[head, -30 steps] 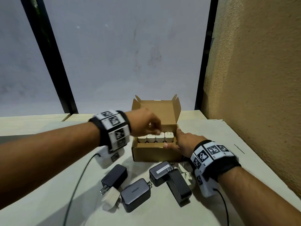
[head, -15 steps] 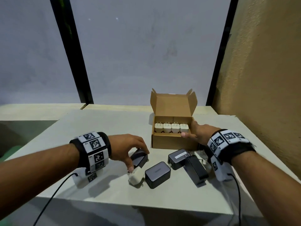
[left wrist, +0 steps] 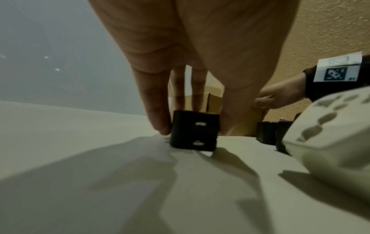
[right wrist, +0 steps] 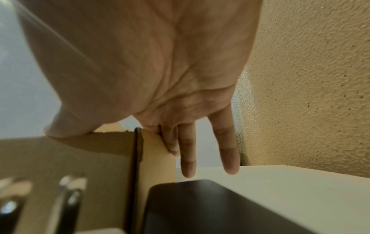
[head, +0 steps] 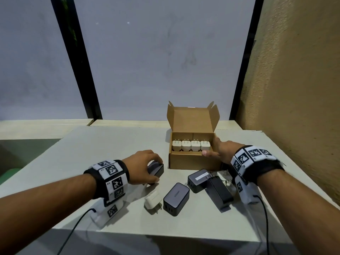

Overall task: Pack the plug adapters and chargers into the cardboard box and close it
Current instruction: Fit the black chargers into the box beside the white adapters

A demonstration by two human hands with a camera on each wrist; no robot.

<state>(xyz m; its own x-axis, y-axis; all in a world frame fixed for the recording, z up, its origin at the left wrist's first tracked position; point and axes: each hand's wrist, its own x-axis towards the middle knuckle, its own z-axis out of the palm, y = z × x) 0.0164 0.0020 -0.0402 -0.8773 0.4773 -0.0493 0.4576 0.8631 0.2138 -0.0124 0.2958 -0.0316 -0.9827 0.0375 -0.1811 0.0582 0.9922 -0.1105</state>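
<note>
The open cardboard box (head: 193, 161) stands at the back of the table with its lid upright. Several white plug adapters (head: 191, 148) stand in a row inside it, prongs up. My left hand (head: 147, 167) grips a black charger (head: 157, 169) that lies on the table left of the box. In the left wrist view, fingers (left wrist: 158, 120) and thumb clamp the two sides of that charger (left wrist: 194, 131). My right hand (head: 218, 151) rests on the box's front right corner. Its thumb lies on the front rim and its straight fingers (right wrist: 188, 156) hang down the box's (right wrist: 100, 152) right side.
Loose on the table in front of the box are a white adapter (head: 153, 199), a dark grey charger (head: 176, 198), a labelled black charger (head: 198, 180) and a long black charger (head: 219, 195). A textured wall (head: 294, 107) runs close along the right. The table's front edge is near.
My left hand left the box, came back to the loose chargers and now grips the black one. My right hand stayed at the box's corner. The head view pulled back.
</note>
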